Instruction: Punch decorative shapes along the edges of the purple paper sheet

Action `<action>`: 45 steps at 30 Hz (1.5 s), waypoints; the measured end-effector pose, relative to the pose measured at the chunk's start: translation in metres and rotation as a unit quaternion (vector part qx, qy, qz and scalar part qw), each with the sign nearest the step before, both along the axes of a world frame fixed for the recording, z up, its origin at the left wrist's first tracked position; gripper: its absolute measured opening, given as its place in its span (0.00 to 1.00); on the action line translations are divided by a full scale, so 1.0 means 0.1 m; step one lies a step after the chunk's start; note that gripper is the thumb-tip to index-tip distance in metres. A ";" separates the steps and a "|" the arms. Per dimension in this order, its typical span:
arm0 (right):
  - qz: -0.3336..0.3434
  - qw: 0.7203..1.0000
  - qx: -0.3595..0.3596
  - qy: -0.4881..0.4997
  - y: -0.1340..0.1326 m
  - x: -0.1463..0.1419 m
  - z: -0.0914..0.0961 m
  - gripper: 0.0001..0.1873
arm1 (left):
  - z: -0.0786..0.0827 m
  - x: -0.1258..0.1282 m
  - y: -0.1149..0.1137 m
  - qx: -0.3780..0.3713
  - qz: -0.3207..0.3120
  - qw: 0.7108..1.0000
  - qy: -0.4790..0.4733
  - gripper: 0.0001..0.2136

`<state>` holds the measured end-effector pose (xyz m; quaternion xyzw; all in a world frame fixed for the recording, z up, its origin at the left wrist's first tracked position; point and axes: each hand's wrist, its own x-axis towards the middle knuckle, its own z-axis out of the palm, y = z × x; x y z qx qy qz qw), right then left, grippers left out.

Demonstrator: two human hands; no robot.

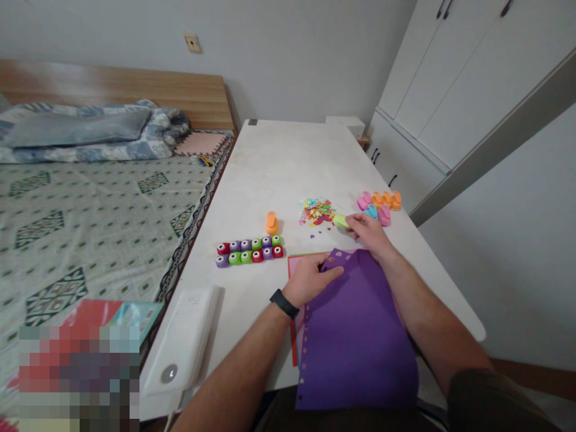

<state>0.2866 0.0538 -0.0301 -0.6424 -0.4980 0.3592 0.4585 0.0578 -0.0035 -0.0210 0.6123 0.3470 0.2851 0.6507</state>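
My left hand [310, 277] rests on the top left corner of a purple paper sheet [357, 336], fingers curled over its edge and holding it down. The sheet has small punched holes along its left and top edges and lies over pink and red sheets [293, 264]. My right hand [369, 233] reaches past the sheet and grips a small light-green punch [341, 221] beside a heap of coloured paper confetti [316, 211].
Two rows of small round punches [249, 250] lie left of the sheet, an orange punch [271, 222] behind them. Pink, orange and blue punches [380, 205] cluster at the right table edge. A white device [184, 339] sits front left. A bed lies left.
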 end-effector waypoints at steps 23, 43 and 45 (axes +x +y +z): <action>-0.059 0.997 -0.041 -0.006 -0.01 -0.02 0.00 0.26 | 0.06 0.01 -0.01 -0.004 0.000 1.000 -0.004 0.16; -0.081 0.947 -0.125 0.284 0.01 0.05 0.19 0.21 | 0.07 0.02 -0.01 -0.004 0.006 1.000 0.015 0.17; -0.072 0.938 -0.131 0.312 0.00 0.04 0.24 0.20 | 0.07 0.02 -0.01 -0.003 0.005 1.000 0.017 0.17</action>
